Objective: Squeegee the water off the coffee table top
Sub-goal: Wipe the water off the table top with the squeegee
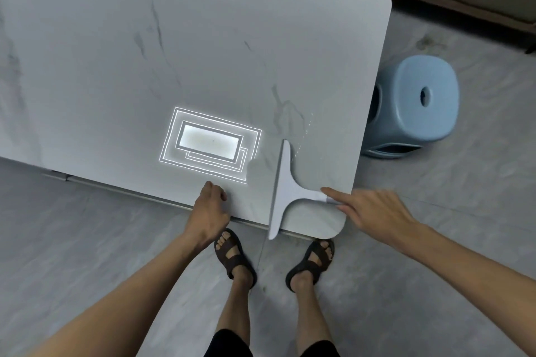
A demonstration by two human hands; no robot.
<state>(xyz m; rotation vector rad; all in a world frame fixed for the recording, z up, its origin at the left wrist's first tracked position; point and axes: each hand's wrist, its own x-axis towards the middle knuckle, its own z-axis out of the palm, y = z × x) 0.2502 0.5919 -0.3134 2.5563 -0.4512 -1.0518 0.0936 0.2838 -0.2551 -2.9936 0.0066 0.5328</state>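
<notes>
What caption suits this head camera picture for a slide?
Right hand pinches the handle of a white squeegee on a wet grey coffee table; left hand rests curled on the near edge.

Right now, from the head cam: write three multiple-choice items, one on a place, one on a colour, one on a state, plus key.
1. Where is the stool?
A. On the floor by the right end of the coffee table
B. On the table top
C. Between the person's feet

2. What colour is the squeegee?
A. Red
B. White
C. Black

3. What touches the squeegee's handle?
A. Both hands
B. Nothing
C. Only the right hand

Key:
1. A: it stands on the floor beside the table's right edge.
2. B: blade and handle are all white.
3. C: the right fingers are on the handle end, while the left hand rests on the near table edge, apart from it.
</notes>
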